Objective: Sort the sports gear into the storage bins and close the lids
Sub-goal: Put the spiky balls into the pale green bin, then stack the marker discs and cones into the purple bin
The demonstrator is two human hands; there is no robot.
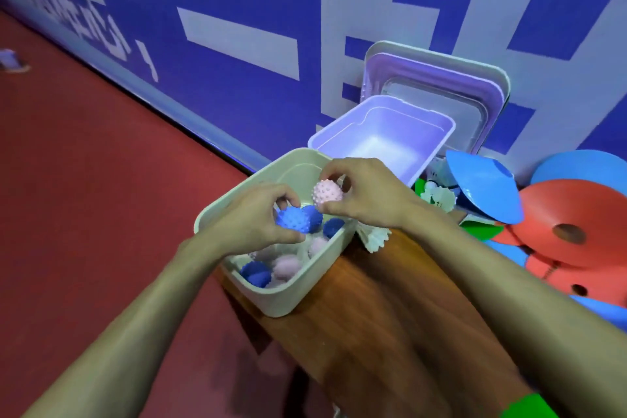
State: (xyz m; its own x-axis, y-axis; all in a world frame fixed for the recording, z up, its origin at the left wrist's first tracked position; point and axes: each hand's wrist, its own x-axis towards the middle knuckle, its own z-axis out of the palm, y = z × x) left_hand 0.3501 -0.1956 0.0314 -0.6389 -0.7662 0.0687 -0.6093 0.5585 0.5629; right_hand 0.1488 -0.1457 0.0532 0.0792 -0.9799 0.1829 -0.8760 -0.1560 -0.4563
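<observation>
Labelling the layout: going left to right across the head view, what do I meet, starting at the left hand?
left hand → blue spiky ball → pink spiky ball → right hand → blue cone → red disc

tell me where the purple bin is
In the head view the purple bin sits right of centre, just behind the beige bin, with lids leaning on the wall behind it.

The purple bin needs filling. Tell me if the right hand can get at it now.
Probably yes: the purple bin stands open just beyond the right hand, nothing between, though its fingers hold a pink ball.
</observation>
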